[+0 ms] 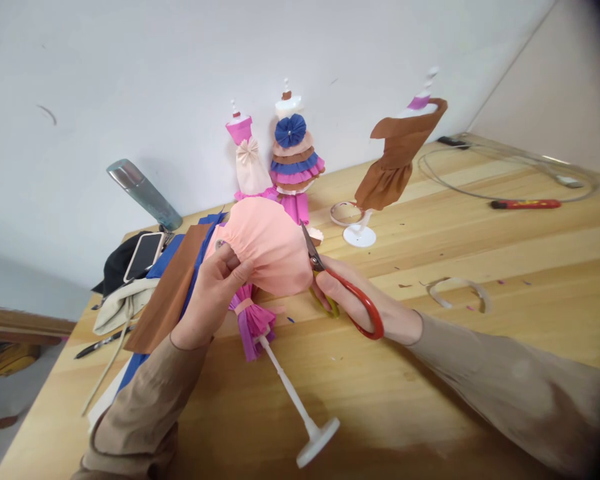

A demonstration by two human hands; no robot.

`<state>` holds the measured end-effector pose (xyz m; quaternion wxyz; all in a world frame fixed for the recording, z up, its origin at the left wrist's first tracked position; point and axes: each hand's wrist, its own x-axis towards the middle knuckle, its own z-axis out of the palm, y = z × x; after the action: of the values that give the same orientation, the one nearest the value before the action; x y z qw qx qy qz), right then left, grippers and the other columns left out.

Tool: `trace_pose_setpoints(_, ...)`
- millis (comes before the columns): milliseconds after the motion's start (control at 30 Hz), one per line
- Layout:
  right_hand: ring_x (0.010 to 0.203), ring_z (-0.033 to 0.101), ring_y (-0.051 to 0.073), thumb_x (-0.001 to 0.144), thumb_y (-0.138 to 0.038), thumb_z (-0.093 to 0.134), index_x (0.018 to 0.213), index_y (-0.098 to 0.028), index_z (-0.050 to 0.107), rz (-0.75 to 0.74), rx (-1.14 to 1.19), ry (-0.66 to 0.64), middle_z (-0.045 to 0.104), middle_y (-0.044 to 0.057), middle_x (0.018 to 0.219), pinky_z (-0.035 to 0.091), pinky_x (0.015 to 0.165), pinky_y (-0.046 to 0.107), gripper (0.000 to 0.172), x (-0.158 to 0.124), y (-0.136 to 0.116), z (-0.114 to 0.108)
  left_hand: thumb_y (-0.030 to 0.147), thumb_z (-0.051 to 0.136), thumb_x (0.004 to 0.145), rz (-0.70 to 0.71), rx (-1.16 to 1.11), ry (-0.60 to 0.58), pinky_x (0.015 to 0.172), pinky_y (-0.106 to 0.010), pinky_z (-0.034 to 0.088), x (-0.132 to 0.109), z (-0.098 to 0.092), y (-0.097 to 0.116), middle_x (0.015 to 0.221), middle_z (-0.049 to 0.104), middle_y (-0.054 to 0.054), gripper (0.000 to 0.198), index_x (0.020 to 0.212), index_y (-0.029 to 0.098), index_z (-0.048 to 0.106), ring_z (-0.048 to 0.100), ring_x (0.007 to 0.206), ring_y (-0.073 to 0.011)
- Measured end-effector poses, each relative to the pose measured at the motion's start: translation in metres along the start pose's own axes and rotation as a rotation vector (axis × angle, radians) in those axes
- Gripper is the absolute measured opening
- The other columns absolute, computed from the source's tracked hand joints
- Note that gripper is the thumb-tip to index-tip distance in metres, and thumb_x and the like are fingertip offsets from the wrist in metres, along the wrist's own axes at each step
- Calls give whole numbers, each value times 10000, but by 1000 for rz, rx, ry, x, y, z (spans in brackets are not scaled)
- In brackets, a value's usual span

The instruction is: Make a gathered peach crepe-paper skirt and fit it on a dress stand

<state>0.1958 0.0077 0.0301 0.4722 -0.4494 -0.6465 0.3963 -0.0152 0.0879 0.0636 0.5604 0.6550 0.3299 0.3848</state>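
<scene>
My left hand (215, 293) pinches the gathered edge of a peach crepe-paper skirt (270, 247) on a small mannequin, which is tilted towards me. Its pink-purple underskirt (253, 320) and white stand (310, 427) point down over the wooden table (430, 373). My right hand (350, 300) grips red-handled scissors (345, 287). Their blades touch the right edge of the peach paper.
Three dressed mini mannequins stand at the back: pink-cream (247, 157), layered blue-pink (293, 160), brown (400, 160). Brown and blue paper sheets (173, 287), a phone (144, 256), a cloth and a pen lie left. A metal bottle (143, 193), tape rolls, a wire loop and a red tool (525, 204) lie about.
</scene>
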Motion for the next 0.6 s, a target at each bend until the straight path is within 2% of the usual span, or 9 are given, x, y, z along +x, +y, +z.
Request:
trace_pose_setpoints(200, 607, 435, 154, 918, -722, 367, 761, -217, 413, 38, 3, 21, 470, -6, 637, 362, 565, 300, 531, 0, -1, 0, 331, 696, 863, 3, 12, -11, 791, -294, 535, 0, 0, 1, 1089, 734, -91, 320, 1142, 176, 682, 687, 999, -227)
trace_pose_setpoints(600, 583, 412, 134, 945, -684, 357, 746, -212, 399, -10, 10, 21, 447, -20, 625, 333, 550, 283, 514, 1, 7, 1, 281, 679, 877, 43, -14, -40, 807, -279, 543, 0, 0, 0, 1158, 727, -96, 307, 1163, 170, 675, 685, 1064, -230)
